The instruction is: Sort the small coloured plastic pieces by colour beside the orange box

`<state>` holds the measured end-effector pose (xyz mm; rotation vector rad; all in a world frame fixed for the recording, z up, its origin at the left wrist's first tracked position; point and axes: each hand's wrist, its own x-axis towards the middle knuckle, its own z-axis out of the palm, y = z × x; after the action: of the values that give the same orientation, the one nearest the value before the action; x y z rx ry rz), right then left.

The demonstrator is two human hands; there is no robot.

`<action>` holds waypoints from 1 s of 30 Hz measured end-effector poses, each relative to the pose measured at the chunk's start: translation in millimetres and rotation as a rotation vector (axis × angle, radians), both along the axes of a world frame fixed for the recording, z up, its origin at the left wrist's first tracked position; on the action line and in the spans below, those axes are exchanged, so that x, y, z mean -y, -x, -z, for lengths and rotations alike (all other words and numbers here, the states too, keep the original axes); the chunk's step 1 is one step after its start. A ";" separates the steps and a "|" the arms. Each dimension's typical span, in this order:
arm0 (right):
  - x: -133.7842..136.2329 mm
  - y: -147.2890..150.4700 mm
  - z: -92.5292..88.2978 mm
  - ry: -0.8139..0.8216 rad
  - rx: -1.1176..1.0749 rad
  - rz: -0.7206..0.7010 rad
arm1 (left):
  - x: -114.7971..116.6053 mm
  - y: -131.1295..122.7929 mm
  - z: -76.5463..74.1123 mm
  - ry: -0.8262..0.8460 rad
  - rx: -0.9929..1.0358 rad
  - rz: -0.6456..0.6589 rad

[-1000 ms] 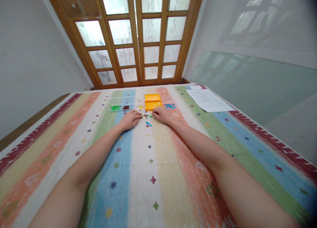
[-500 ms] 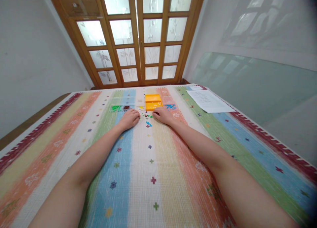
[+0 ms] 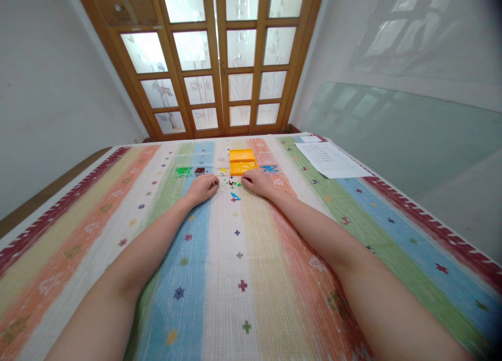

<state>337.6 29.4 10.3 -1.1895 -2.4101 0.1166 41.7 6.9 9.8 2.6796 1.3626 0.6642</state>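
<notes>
Both my forearms reach far out over a striped cloth (image 3: 235, 277). My left hand (image 3: 201, 189) rests on the cloth with its fingers curled under, just left of a small scatter of tiny coloured pieces (image 3: 234, 184). My right hand (image 3: 257, 182) lies at the right of the same scatter, fingers bent and pressed together toward it. Whatever the fingers hold is too small to see. An orange tray (image 3: 242, 155) with a few pale pieces in it stands just beyond the scatter.
Small heaps of green pieces (image 3: 183, 170), dark red pieces (image 3: 200, 170) and blue pieces (image 3: 269, 168) lie beside the tray. A printed paper sheet (image 3: 330, 160) sits at the far right. Wooden glazed doors stand beyond the table, and a glass panel leans on the right wall.
My left hand has drawn back a little to the left, away from the scatter of pieces. My right hand has hardly moved.
</notes>
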 end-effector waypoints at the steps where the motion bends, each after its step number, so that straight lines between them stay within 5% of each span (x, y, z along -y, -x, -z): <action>1: -0.2 -0.1 0.2 0.000 -0.002 -0.001 | -0.3 0.5 0.5 0.013 0.008 -0.026; 30: -2.3 -0.3 3.5 -0.018 -0.028 -0.017 | -4.0 3.3 5.0 0.011 -0.012 -0.036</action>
<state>337.9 31.7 6.8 -1.1524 -2.3923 0.1162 38.4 10.9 4.7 2.6609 1.4170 0.6435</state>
